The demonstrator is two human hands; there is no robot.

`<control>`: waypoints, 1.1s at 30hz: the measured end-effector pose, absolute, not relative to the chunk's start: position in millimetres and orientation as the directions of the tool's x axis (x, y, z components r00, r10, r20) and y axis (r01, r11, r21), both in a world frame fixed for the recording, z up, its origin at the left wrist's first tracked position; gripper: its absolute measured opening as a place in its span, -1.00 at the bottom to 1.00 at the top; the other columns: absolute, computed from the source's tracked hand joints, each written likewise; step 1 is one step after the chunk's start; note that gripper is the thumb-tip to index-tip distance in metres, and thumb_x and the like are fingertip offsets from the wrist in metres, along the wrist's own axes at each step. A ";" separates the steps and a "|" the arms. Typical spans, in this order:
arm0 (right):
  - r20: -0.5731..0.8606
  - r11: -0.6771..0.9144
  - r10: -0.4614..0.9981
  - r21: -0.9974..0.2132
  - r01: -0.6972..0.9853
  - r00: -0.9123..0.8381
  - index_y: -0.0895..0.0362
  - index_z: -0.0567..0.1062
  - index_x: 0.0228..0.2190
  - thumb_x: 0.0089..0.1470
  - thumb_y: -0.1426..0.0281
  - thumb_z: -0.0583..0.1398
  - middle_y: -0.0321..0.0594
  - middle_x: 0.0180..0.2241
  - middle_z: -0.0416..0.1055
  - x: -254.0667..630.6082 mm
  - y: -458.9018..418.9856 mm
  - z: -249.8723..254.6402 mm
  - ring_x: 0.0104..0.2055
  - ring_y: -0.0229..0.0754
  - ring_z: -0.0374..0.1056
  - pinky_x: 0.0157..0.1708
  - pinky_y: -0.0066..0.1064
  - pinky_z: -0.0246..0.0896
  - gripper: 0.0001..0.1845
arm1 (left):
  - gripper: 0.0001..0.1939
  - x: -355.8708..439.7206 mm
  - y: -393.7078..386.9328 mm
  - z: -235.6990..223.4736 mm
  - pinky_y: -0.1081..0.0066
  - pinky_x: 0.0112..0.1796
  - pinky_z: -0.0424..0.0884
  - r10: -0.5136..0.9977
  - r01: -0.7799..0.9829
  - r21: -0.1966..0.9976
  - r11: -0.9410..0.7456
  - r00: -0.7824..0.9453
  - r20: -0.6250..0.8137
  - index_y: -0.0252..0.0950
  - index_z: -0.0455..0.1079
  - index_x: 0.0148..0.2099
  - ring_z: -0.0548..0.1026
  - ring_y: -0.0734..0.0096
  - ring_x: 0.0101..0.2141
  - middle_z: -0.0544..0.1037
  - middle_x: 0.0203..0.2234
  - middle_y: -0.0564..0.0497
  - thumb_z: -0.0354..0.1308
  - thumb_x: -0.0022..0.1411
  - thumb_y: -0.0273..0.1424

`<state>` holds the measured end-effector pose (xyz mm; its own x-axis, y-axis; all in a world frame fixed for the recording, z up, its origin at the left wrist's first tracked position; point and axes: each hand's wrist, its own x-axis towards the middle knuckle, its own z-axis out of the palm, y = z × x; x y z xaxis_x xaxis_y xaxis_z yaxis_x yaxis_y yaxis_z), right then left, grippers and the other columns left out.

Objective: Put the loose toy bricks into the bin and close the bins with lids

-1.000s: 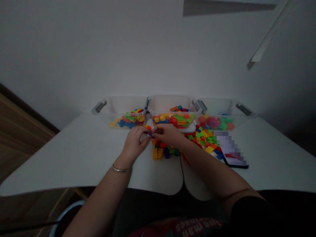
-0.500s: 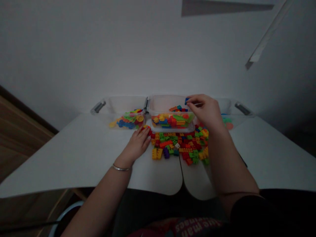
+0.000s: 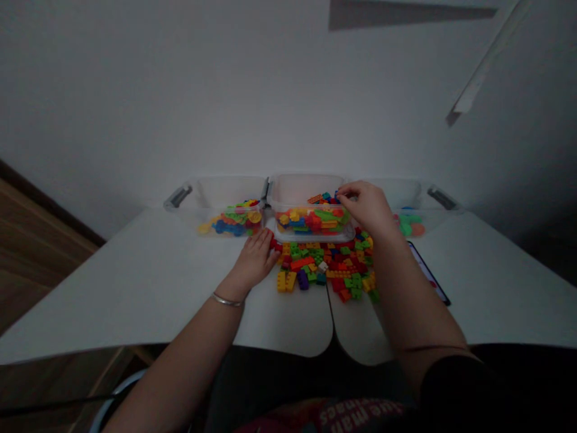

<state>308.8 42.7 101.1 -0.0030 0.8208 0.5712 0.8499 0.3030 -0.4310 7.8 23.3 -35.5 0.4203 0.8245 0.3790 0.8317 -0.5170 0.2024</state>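
My right hand [image 3: 367, 207] is over the right rim of the middle clear plastic box [image 3: 311, 238], its fingertips pinched on a small blue toy brick [image 3: 337, 194]. Fingers partly cover that brick. Loose colourful pieces show inside the box through its front wall. My left hand [image 3: 256, 255] lies low on the table with fingers stretched out and thumb apart, touching red bricks [image 3: 275, 243] at the pile's left edge. Between my forearms spreads a heap of toy building bricks [image 3: 311, 262] in red, yellow, green, orange and purple.
A left clear box [image 3: 229, 224] holds colourful pieces, and a right clear box [image 3: 428, 219] has green, blue and orange ones. Beside my right forearm lies a phone [image 3: 430, 276]. A seam [image 3: 331, 313] divides the white tabletop [image 3: 180, 288]. Behind stands a pale wall [image 3: 225, 90].
My right hand has come down and slightly left with the blue brick, towards the box's contents. My left fingers have shifted over the red bricks; the yellow piece there no longer shows.
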 end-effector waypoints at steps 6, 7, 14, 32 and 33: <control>0.513 0.244 0.858 -0.438 0.865 0.018 0.14 0.66 -0.31 0.10 0.40 0.21 -0.09 -0.24 0.62 307.6 41.0 103.1 -0.22 -0.05 0.51 -0.10 -0.21 0.36 -0.80 | -0.45 3.7 19.4 -30.9 -0.08 0.29 0.17 0.844 0.836 0.229 -0.499 0.410 0.346 -0.46 0.29 0.28 0.27 -0.02 0.30 0.33 0.28 -0.34 -0.09 0.41 -0.21; 0.501 0.233 0.865 -0.439 0.868 0.022 0.15 0.66 -0.30 0.10 0.40 0.21 -0.08 -0.24 0.62 307.1 40.9 103.7 -0.21 -0.05 0.51 -0.10 -0.21 0.36 -0.80 | -0.45 3.1 18.5 -30.2 -0.06 0.29 0.18 0.840 0.831 0.231 -0.505 0.413 0.352 -0.47 0.30 0.27 0.29 -0.02 0.28 0.35 0.27 -0.35 -0.08 0.41 -0.21; 0.478 0.195 0.878 -0.427 0.883 0.038 0.14 0.66 -0.30 0.10 0.40 0.20 -0.07 -0.24 0.62 303.2 41.1 105.7 -0.20 -0.02 0.51 -0.08 -0.17 0.34 -0.79 | -0.52 0.8 9.9 -22.4 -0.02 0.19 0.36 0.800 0.810 0.219 -0.544 0.423 0.424 -0.44 0.43 0.17 0.43 -0.06 0.17 0.48 0.15 -0.34 0.06 0.33 -0.25; 0.813 0.525 0.581 -0.354 0.774 -0.022 0.10 0.53 -0.13 0.08 0.44 0.17 -0.08 -0.13 0.51 288.7 32.3 99.2 -0.19 -0.07 0.43 -0.08 -0.13 0.36 -0.71 | -0.53 -2.4 -1.1 -7.0 0.03 0.08 0.37 0.912 0.931 0.238 -0.278 0.177 0.371 -0.29 0.47 0.10 0.46 -0.03 0.02 0.55 0.01 -0.19 0.12 0.12 -0.40; 0.827 0.558 0.560 -0.343 0.755 -0.039 0.09 0.52 -0.13 0.09 0.44 0.17 -0.09 -0.13 0.51 285.3 29.6 100.5 -0.19 -0.07 0.43 -0.10 -0.14 0.37 -0.71 | -0.52 -2.2 -1.7 -6.1 0.03 0.08 0.37 0.925 0.939 0.230 -0.256 0.168 0.342 -0.29 0.46 0.11 0.46 -0.04 0.03 0.55 0.01 -0.19 0.13 0.12 -0.40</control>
<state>285.3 29.6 100.5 -0.0386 0.5605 0.8273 0.7552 0.5585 -0.3431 -2.2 -1.7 -6.1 0.1681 0.9246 0.3419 0.9389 -0.2558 0.2303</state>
